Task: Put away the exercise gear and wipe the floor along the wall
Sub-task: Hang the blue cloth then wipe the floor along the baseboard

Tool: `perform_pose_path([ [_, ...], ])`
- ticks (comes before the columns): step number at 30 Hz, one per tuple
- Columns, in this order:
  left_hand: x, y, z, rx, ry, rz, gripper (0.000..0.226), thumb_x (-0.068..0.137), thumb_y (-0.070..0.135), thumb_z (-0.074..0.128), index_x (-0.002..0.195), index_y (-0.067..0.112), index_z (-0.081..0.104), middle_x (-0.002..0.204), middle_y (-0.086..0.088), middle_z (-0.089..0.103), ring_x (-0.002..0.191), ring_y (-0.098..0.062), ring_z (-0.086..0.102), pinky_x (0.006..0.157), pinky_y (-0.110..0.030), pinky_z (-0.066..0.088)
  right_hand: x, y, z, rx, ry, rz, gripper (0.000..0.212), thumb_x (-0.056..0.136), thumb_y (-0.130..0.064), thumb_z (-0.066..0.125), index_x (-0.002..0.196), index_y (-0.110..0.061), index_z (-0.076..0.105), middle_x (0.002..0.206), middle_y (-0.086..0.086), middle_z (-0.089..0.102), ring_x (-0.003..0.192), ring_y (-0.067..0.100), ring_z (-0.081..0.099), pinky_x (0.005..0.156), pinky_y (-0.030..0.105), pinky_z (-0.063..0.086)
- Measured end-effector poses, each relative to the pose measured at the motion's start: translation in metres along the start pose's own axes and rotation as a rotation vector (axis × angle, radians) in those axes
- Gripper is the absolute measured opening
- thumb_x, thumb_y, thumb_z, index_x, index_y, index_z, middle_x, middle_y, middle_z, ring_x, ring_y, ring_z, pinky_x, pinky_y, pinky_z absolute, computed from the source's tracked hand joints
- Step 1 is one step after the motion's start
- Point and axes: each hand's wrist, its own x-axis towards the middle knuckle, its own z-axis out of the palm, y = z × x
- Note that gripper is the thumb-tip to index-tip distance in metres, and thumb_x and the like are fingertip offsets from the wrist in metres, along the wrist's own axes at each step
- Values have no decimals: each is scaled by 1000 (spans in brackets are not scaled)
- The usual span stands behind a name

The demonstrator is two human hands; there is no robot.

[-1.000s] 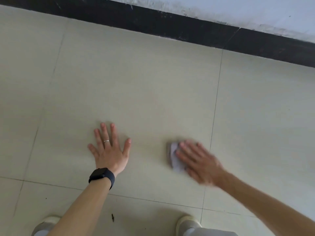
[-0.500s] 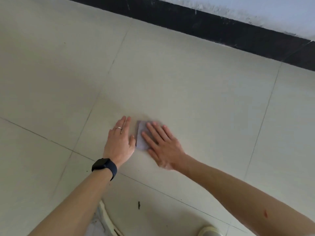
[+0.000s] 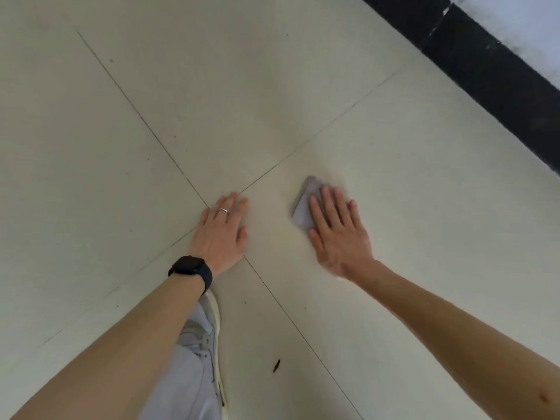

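Since half a second ago the right hand (image 3: 336,234) has slid its cloth (image 3: 303,204) off to the right. The two were just beside the left hand (image 3: 222,231) then and now sit apart from it, and the view has swung so the black skirting (image 3: 491,77) runs diagonally at the upper right.

Head view: the right hand lies flat with straight, slightly spread fingers. It presses the small folded grey cloth onto the pale tiled floor (image 3: 121,207) without curling round it. The left hand is also flat, fingers straight and close together, holding nothing. It is planted where two tile joints (image 3: 169,153) cross, with a ring (image 3: 223,210) on one finger and a dark watch (image 3: 191,269) at the wrist.

Only downward pressure keeps the cloth in place, so a fast stroke could leave it behind or bunch it under the fingers. The left hand looks like a prop for the person's weight, and on smooth tile, possibly damp from wiping, it might skid. The cloth is well apart from the skirting, so the strip along the wall (image 3: 539,28) may go unwiped if strokes stay this far out. A dark speck (image 3: 276,365) near the light shoe (image 3: 209,322) lies behind the hands and could be missed. No exercise gear is in view.
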Motion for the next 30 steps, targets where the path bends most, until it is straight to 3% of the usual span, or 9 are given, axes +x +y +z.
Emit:
perform_pose_path([
  [6,14,-29,-12,10,10,-22,62,103,30,32,159,24,6,167,7,1,154,-18,1,124,-44,7,-19,-37,18,-124,-144,-720,62,106,-45,27,160,-23,8,168,-1,0,155,21,-4,121,51,7],
  [8,28,-40,-18,18,39,-40,62,103,31,31,159,24,5,167,7,-1,154,-18,1,124,-44,6,40,-27,4,-133,-66,-536,60,106,-45,21,160,-25,6,168,-4,-3,155,19,-4,121,54,12],
  [12,61,-57,-32,22,100,-53,62,104,30,28,159,21,2,167,7,-5,154,-17,-2,125,-45,4,139,-47,-16,84,34,203,62,103,-45,9,159,-25,-5,166,0,-18,151,19,-20,123,56,1],
  [14,79,-65,-42,18,113,-56,61,104,29,27,159,21,2,167,7,-6,154,-16,-3,125,-45,4,137,-80,-6,93,101,156,62,103,-44,16,160,-23,7,167,4,-7,153,24,-10,122,58,4],
  [19,114,-78,-59,32,103,-48,62,105,27,25,159,22,-3,166,9,-10,153,-16,-7,125,-44,2,111,-87,-6,-58,-61,-532,58,105,-46,26,160,-33,10,168,-5,4,155,18,-1,119,56,8],
  [21,125,-77,-59,16,104,-8,61,104,27,26,159,22,-1,166,8,-7,154,-17,-5,125,-44,3,152,-57,-23,-102,-10,-352,59,105,-47,19,159,-35,-1,167,-9,-8,153,14,-11,120,57,7],
  [25,149,-66,-56,-20,120,51,64,99,41,7,159,20,2,166,8,-5,154,-16,-2,125,-45,4,216,-10,-61,151,-34,440,61,105,-46,11,157,-30,-16,162,-4,-30,150,19,-25,122,57,-3],
  [27,167,-59,-56,-23,151,68,69,96,45,9,159,18,9,166,6,3,154,-17,4,124,-48,9,211,-20,-57,114,-13,403,61,105,-46,12,158,-28,-14,161,0,-31,151,22,-24,123,56,-3],
  [30,190,-53,-52,-37,167,60,66,99,46,13,159,18,11,167,4,3,154,-18,3,124,-48,12,196,-22,-51,-18,-47,-16,58,105,-47,14,159,-34,-6,166,-5,-18,153,18,-17,123,52,-2],
])
